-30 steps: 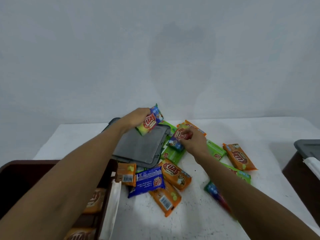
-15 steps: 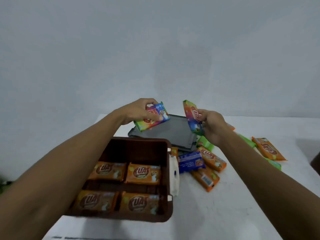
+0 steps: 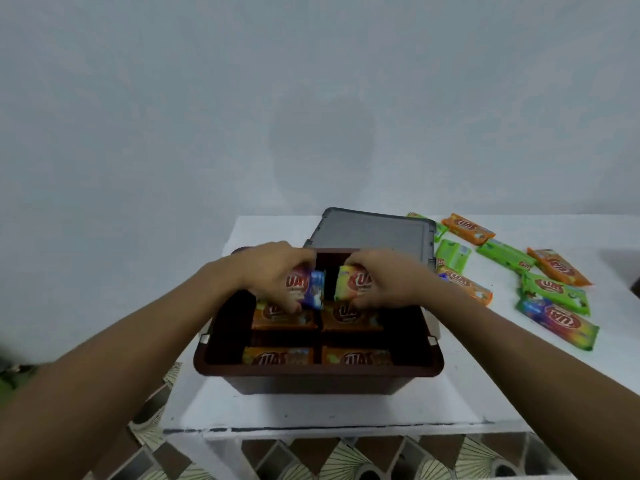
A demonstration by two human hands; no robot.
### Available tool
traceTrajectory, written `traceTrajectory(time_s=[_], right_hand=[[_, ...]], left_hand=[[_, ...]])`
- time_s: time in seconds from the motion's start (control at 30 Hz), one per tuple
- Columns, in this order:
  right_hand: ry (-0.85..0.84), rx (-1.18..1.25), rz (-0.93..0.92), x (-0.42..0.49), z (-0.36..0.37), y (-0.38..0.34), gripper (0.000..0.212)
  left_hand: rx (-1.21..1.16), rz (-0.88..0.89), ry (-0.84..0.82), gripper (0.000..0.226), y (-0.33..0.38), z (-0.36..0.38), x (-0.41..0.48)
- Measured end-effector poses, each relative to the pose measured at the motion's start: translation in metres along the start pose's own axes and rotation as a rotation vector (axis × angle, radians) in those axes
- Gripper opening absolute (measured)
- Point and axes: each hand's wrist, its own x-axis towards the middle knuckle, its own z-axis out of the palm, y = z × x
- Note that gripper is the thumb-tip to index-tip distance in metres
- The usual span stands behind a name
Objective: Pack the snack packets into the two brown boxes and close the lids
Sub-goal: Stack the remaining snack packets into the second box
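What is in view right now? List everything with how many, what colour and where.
box: one, brown, open, table centre
lid: one, grey, flat behind the box
packets in box: four visible, orange, two rows
held packets: two, multicolour, above the box's far row
loose packets: at least seven, orange, green, one multicolour, right of the box
table: one, white
floor: patterned tiles, below the table
left grip: holds one packet
right grip: holds the other
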Motion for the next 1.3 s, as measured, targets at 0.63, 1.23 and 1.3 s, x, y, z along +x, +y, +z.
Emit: traceTrajectory(time_s=[0.63, 1.23, 1.3], right_hand=[[-0.018, -0.544, -0.152, 0.005, 0.032, 0.0, 0.044], [0.192, -0.005, 0.257, -0.095, 0.038, 0.164, 0.04], [0.0, -0.121, 0.348, -0.125, 0.053, 0.196, 0.051]], left_hand=[[0.616, 0.093, -0.008, 0.069, -0.007, 0.041, 0.003], [0.102, 0.252, 0.269, 0.021, 0.115, -0.001, 0.082], [0.122, 0.298, 0.273, 0.02, 0.146, 0.004, 0.106]])
